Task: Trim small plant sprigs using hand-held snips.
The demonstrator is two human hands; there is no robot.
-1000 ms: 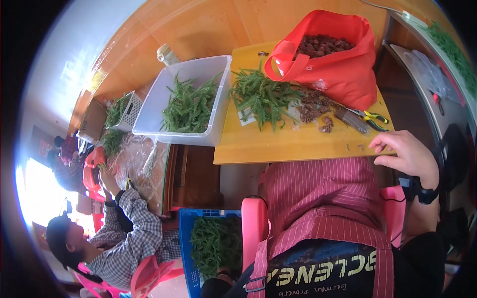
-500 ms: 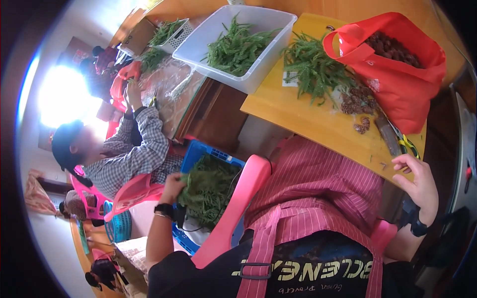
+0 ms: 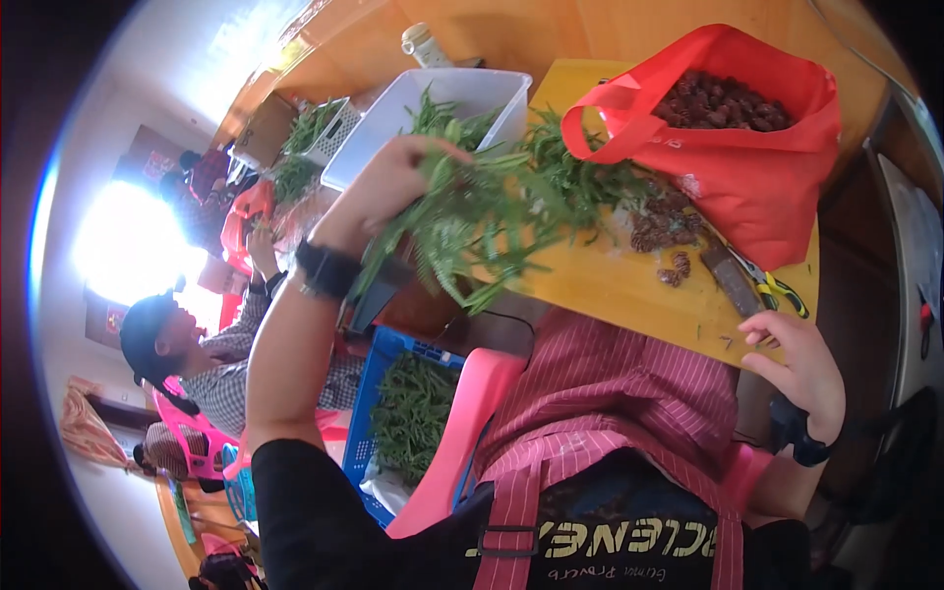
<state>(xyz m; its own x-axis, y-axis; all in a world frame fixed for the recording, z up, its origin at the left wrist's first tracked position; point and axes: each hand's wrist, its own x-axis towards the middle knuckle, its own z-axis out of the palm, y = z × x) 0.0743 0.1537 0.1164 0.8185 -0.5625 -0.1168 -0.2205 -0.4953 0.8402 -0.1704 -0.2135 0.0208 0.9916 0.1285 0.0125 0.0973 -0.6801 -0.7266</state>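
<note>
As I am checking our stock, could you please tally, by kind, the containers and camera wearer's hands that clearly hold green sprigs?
Clear tub: 1
Blue crate: 1
White basket: 1
Left hand, its grip closed on sprigs: 1
Total: 4

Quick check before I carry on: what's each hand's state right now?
Left hand: closed, holding a bunch of green sprigs.
Right hand: loosely open, apparently empty, near the yellow table's edge.
</note>
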